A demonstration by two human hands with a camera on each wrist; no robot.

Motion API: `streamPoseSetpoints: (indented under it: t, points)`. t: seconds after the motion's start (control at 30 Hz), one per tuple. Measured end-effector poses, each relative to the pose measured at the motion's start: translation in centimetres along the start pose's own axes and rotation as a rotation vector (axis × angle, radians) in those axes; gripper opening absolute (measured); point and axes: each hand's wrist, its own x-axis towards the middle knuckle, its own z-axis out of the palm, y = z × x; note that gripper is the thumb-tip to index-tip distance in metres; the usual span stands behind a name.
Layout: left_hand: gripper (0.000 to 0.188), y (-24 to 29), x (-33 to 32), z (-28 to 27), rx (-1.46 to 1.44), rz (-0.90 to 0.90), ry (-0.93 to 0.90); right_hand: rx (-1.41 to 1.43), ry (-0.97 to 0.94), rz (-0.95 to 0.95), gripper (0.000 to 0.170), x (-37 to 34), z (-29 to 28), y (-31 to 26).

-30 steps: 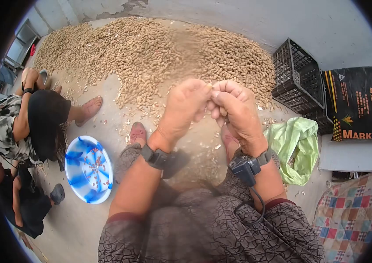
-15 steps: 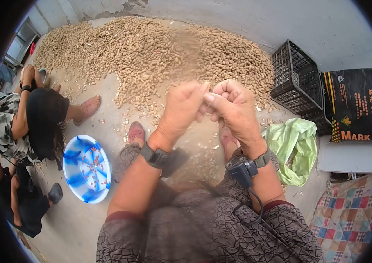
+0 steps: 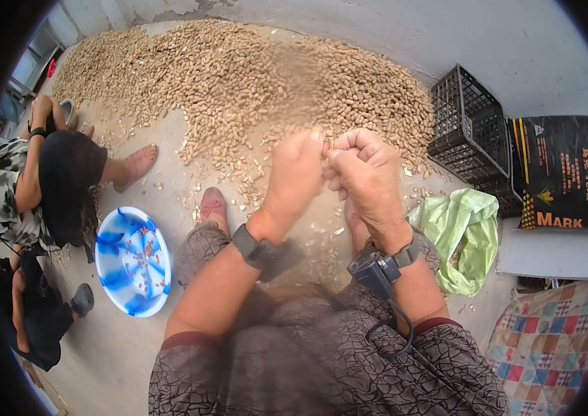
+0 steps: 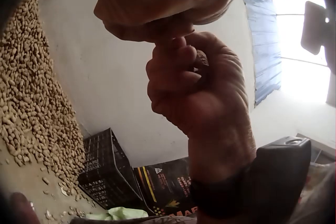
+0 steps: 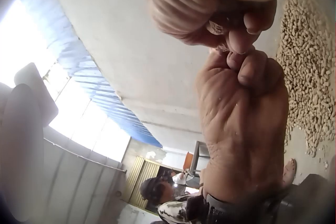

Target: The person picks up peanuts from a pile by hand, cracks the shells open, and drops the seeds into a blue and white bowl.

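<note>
Right hand [image 3: 369, 184] grips a peanut [image 4: 200, 59], hold of left hand [image 3: 294, 177] is indeterminate, and open space separates both from the crate [image 3: 449, 119] edge.

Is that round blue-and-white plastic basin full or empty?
Neither: the basin holds some scattered small reddish kernels, with much of its bottom showing.
</note>
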Motion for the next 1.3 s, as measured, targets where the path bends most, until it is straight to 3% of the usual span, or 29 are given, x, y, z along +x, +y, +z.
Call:
streamPoseSetpoints:
  t: [0.1, 0.17, 0.27, 0.53, 0.87, 1.0, 1.3]
  points:
    - [0.028, 0.0, 0.3, -0.2, 0.039, -0.021, 0.022, 0.028, -0.004, 0.005, 0.008, 0.1, 0.2, 0.3]
    - [0.026, -0.3, 0.5, -0.5, -0.187, -0.125, -0.005, 0.043, -0.023, -0.001, 0.009, 0.2, 0.1, 0.6]
    - [0.025, -0.2, 0.6, -1.1, -0.198, -0.153, -0.025, 0.086, -0.063, 0.024, 0.01, 0.3, -0.2, 0.5]
    - [0.025, 1.3, 0.4, -1.2, -0.026, -0.093, -0.093, 0.168, -0.128, 0.099, 0.014, 0.8, -1.0, 0.7]
    - [0.022, 1.6, 0.2, -1.6, 0.003, -0.126, -0.246, 0.097, -0.073, 0.054, 0.01, 0.7, -1.1, 0.5]
    - [0.02, 0.9, 0.3, -1.7, -0.003, -0.102, -0.252, -0.037, -0.025, -0.005, 0.007, 0.4, -0.7, 0.2]
    - [0.017, -0.2, 0.3, -1.2, -0.209, -0.143, -0.2, -0.007, 0.034, -0.065, 0.005, -0.1, -0.2, 0.3]
